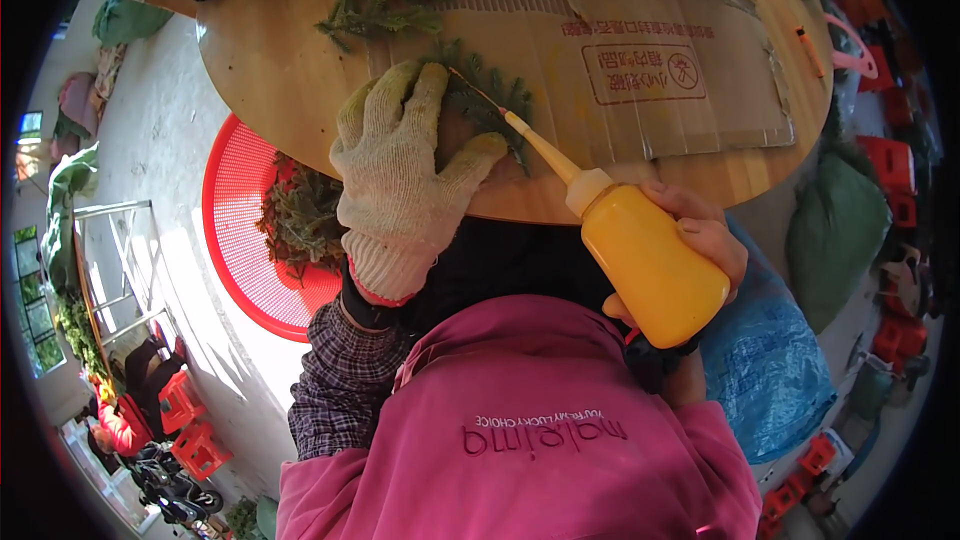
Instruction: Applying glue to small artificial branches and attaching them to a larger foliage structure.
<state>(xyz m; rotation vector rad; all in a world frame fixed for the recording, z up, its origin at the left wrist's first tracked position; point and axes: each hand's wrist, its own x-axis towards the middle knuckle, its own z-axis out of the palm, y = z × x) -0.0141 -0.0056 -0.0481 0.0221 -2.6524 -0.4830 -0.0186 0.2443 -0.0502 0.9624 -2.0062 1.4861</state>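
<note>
My left hand [400,165], in a whitish knitted work glove, lies on the table's near edge with its fingers stretched and thumb apart. Its index finger and thumb touch a small green conifer sprig [490,100]. My bare right hand [700,235] is wrapped round a yellow squeeze bottle [650,265] with a long, narrow nozzle. The bottle tilts up to the left, its tip at the sprig's thin brown stem. Whether the tip touches the stem, I cannot tell. Part of the sprig is hidden under the glove.
A flattened cardboard sheet [640,70] covers much of the rounded wooden table [260,50]. More conifer branches [380,5] lie at the far side, and an orange pen-like stick [809,52] at the right. A red basket [235,240] holding greenery stands below left; a blue plastic bag [765,370] sits at right.
</note>
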